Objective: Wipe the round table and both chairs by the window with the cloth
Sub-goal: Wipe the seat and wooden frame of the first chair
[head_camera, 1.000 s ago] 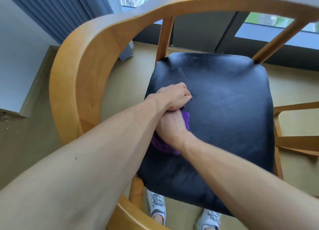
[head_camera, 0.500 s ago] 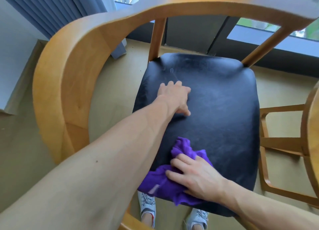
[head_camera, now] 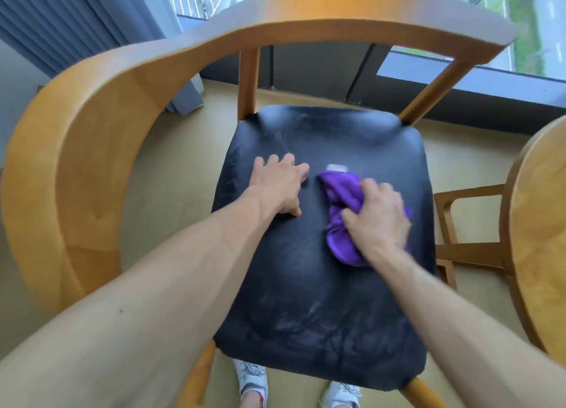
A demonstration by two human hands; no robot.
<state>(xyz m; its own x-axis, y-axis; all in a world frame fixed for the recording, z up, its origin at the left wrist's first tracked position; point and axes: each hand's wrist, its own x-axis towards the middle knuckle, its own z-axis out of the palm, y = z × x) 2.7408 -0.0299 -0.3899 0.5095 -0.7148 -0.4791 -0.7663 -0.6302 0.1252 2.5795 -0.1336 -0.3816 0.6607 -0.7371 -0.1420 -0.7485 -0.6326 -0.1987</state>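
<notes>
Cloth (head_camera: 340,199), gripped by the right hand (head_camera: 378,220), has swept from the seat's (head_camera: 321,300) front edge up to mid-seat while the left hand (head_camera: 280,184) stays flat, bracing, so seat-wiping continues.

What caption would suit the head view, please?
Right hand wipes the chair's black seat with a purple cloth; left hand braces.

Both bare forearms reach forward and down from the lower corners of the view. Left hand (head_camera: 280,187): palm down, fingers spread and straight, thumb out to the near side. Right hand (head_camera: 375,220): knuckles up, fingers curled in a grip, wrist bent slightly inward. Hands near, not touching.
</notes>
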